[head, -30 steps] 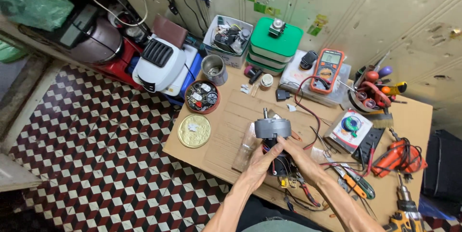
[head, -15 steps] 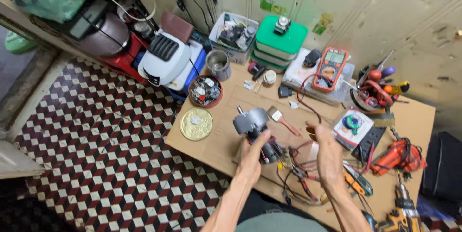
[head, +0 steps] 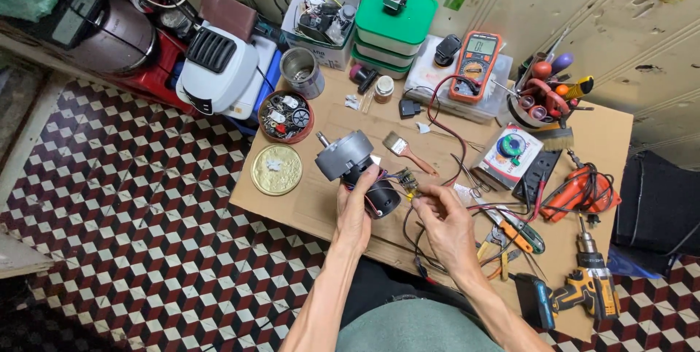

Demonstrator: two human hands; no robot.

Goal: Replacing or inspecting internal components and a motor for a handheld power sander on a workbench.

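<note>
— Two hands are seen over the worktop (head: 343,122). What is gripped by the left hand (head: 356,210)?

— A grey motor (head: 348,160) with a black cylindrical end is clasped by it, fingers wrapped round the body, the thing lifted clear of the cardboard-covered surface. The short shaft is pointed away from the hand, up and to the left.

— And the right hand (head: 446,222)?

— It is pinched shut on thin wires (head: 405,180) running from the motor; a small yellow part is seen at the fingertips. Whether that part itself is gripped cannot be told.

— What is laid close by?

— Just beyond the right hand a paintbrush (head: 405,151) is found, flat on the cardboard. Left of the left hand a round golden lid (head: 276,169) is set, and beyond that a red tin of small parts (head: 286,115). Right of the right hand, pliers and screwdrivers (head: 510,234) are scattered, with an orange drill (head: 580,190) further out. Far beyond both hands an orange multimeter (head: 475,66) is rested on a clear box, its red lead trailed back towards the right hand.
</note>
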